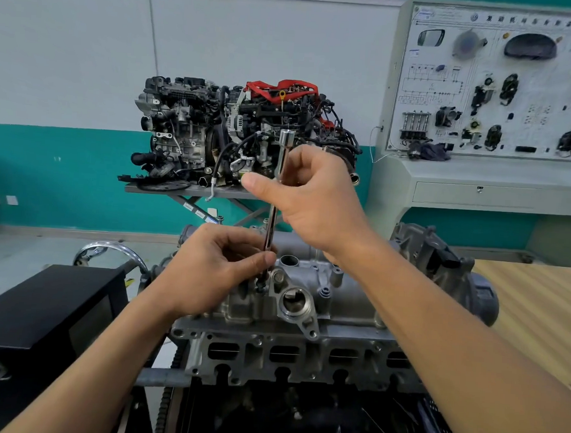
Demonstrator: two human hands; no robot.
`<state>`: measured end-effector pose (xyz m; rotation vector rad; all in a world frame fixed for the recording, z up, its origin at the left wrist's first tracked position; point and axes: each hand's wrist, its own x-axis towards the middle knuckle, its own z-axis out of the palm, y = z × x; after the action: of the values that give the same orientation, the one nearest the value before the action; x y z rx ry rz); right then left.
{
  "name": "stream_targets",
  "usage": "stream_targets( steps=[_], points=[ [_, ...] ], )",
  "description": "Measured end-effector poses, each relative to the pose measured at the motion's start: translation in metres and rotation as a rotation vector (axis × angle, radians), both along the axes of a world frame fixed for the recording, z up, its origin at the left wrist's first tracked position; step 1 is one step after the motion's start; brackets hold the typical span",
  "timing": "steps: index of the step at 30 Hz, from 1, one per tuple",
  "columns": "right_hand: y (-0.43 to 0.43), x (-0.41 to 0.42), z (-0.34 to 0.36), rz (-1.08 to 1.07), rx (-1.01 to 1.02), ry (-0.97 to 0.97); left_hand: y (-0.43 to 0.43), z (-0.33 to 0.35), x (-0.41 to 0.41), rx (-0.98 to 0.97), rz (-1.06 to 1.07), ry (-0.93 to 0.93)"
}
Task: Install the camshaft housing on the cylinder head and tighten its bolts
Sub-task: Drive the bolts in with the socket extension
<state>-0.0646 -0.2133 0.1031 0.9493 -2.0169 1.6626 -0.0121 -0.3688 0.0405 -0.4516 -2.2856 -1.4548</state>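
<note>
Holding long bar [270, 225] upright: right hand [311, 198] clamped round upper shaft, left hand [215, 269] pinching lower shaft. Tip at bolt [260, 286], directly below left fingertips [268, 258]. Left nearer housing [349, 292].

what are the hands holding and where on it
Both hold one long extension bar: the right hand grips its upper part, the left hand pinches its lower shaft near the camshaft housing.

My right hand [315, 198] grips the long socket bar [283, 151] high up, left hand [215, 269] pinches its lower shaft, tip down on the camshaft housing [320, 284].
</note>
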Motion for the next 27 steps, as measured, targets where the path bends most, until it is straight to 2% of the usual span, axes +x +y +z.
stream_targets(
  steps=[3, 5, 11, 17, 21, 27],
  points=[
    [0.004, 0.002, 0.002, 0.189, 0.029, -0.136, -0.002, -0.001, 0.000, -0.003, 0.001, 0.006],
    [0.009, 0.002, 0.006, 0.238, 0.074, -0.136, -0.003, -0.002, -0.002, -0.010, 0.007, 0.003],
    [0.002, 0.003, 0.001, -0.010, 0.105, 0.066, -0.003, -0.001, -0.003, -0.016, -0.007, 0.001],
    [0.010, 0.004, 0.006, 0.190, 0.142, -0.080, -0.003, 0.000, -0.002, -0.018, -0.052, 0.005],
    [0.017, 0.003, 0.009, 0.248, 0.229, -0.064, -0.002, 0.000, -0.003, -0.027, -0.037, 0.008],
    [0.000, 0.002, 0.002, -0.075, 0.172, 0.093, -0.002, 0.001, -0.002, -0.018, -0.022, 0.001]
  ],
)
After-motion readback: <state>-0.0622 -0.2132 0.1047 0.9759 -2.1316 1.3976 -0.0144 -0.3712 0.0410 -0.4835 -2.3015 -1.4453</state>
